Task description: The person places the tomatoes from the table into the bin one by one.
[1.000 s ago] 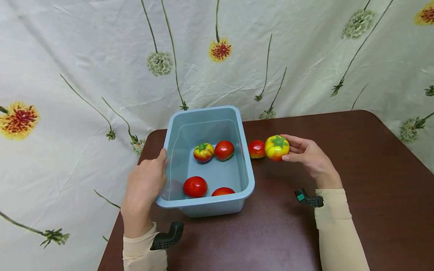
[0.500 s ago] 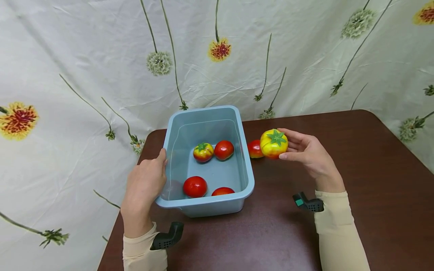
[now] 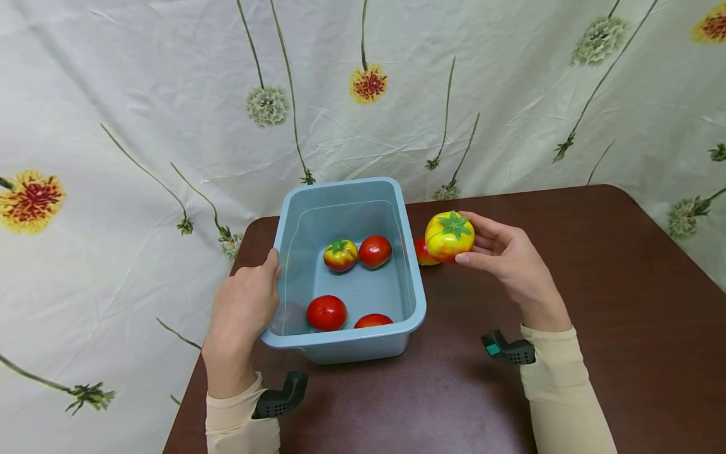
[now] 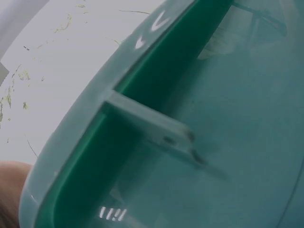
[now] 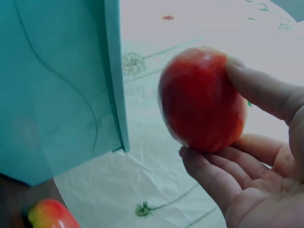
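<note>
Blue tub [image 3: 416, 296] sat on brown table [image 3: 624, 284], four tomatoes inside. My left hand [image 3: 241, 312] gripped its left rim, fingers curled over edge. My right hand [image 3: 505, 252] held yellow-red tomato [image 3: 449, 236], green stalk up, between thumb and fingers, just right of tub. Since earlier frame, tomato rose, drifted toward tub, half-hiding red tomato [image 3: 421, 251] behind.

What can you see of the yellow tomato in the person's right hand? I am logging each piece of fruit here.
The yellow tomato is round, glossy and plastic-looking, yellow on top with a green star-shaped stem cap, shading to red underneath, as the right wrist view shows. The right hand holds it in the air, thumb on one side and fingers curled under the other. It sits stem-up, beside the right wall of the blue tub, above the table and partly hiding a red tomato behind it.
</note>
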Motion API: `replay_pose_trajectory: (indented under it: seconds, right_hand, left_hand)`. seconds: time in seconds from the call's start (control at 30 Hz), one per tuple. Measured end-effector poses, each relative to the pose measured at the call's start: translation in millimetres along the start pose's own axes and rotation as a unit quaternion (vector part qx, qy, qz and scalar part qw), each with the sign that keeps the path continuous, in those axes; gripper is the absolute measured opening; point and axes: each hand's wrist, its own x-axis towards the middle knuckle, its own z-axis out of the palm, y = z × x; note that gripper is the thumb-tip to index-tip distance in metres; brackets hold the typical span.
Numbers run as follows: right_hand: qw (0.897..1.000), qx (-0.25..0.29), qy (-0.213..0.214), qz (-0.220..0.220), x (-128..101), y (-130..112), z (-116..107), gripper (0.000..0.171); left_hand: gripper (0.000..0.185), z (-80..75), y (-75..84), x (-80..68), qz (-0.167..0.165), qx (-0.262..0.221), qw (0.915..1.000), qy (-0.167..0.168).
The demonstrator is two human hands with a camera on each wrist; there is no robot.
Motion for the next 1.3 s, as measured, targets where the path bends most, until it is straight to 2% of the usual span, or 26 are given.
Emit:
replay_pose_trajectory:
  seconds: [0.33, 0.63, 0.83, 1.3]
  right_hand:
    - [1.0, -0.007, 0.001, 0.001, -2, -4, 13, 0.066]
    - [1.0, -0.016, -0.021, 0.011, -2, -6, 31, 0.069]
    - [0.998, -0.036, -0.042, 0.0, -1, -3, 42, 0.071]
    - [0.996, -0.064, -0.062, -0.009, 1, -2, 43, 0.074]
  left_hand:
    - [0.046, 0.5, -0.4, 0.1, 0.002, -0.001, 1.0, 0.001]
    - [0.046, -0.4, -0.7, 0.1, 0.001, 0.003, 1.0, 0.004]
    - [0.045, -0.8, -0.2, 0.4, 0.001, 0.005, 1.0, 0.002]
    - [0.045, -1.0, -0.3, 0.2, 0.0, 0.006, 1.0, 0.002]
